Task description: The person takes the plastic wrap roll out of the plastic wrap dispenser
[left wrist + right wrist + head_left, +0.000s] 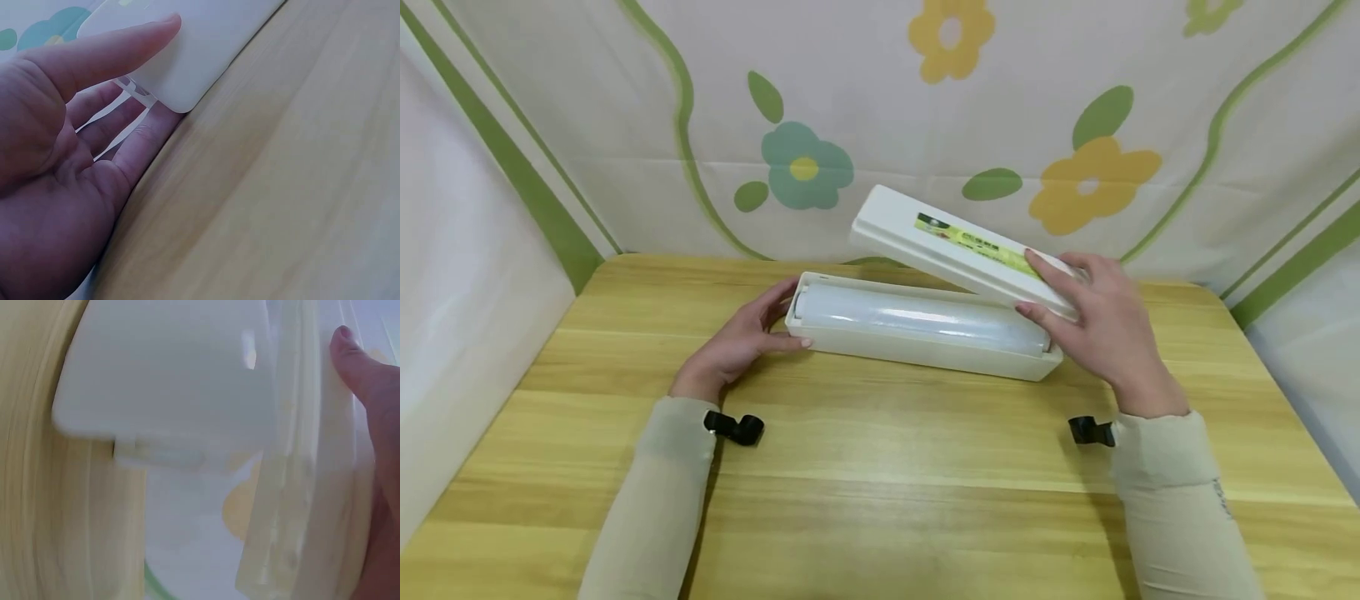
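Note:
A long white box (917, 354) lies on the table with a roll of cling film (917, 317) inside it. Its white lid (887, 218), labelled in yellow and green, is tilted above the box, left end raised. My right hand (1101, 312) grips the lid's right end, thumb on the near edge and fingers on the far side. At the box's left end my left hand (737, 342) holds it, thumb on the near wall and fingers round the far corner. In the left wrist view the thumb lies along the box wall (200, 56). The right wrist view is blurred.
The wooden table (880, 500) extends in front of the box. Behind it hangs a white curtain (880, 125) with flowers and green vines, with more white cloth at both sides. Each wrist carries a small black camera mount.

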The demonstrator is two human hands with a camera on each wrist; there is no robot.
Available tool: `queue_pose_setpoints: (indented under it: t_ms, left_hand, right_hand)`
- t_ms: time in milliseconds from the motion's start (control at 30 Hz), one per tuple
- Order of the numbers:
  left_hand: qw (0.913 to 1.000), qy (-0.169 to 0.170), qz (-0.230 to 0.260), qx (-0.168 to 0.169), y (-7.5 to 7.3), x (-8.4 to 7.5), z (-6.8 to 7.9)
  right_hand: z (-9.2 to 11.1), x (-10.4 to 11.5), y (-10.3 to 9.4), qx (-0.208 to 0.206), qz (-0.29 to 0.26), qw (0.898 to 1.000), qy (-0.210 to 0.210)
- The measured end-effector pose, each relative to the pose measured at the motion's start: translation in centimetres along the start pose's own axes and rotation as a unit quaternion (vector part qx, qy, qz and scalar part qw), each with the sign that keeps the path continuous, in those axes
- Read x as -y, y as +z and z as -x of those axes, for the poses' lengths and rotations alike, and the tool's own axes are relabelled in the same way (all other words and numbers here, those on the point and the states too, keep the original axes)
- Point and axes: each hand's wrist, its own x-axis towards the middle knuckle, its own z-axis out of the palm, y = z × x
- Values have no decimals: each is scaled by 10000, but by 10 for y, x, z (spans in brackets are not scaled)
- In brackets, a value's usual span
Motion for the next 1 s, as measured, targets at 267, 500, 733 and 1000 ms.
queue_pose_setpoints:
  t_ms: [267,500,733,1000]
  left_hand:
    - [10000,10,88,37,3,2,-2]
    - [9999,-19,108,-17,1,1,-3]
    - [10000,18,84,6,0,3,-3]
    - [10000,26,79,2,1,0,-3]
  right_hand:
    - [27,-36,-13,84,179,9987,474]
    - [45,-66,-22,96,244,9968,749]
    - [56,-86,-25,22,2,9969,791]
    - [63,-102,-38,5,-291,9948,978]
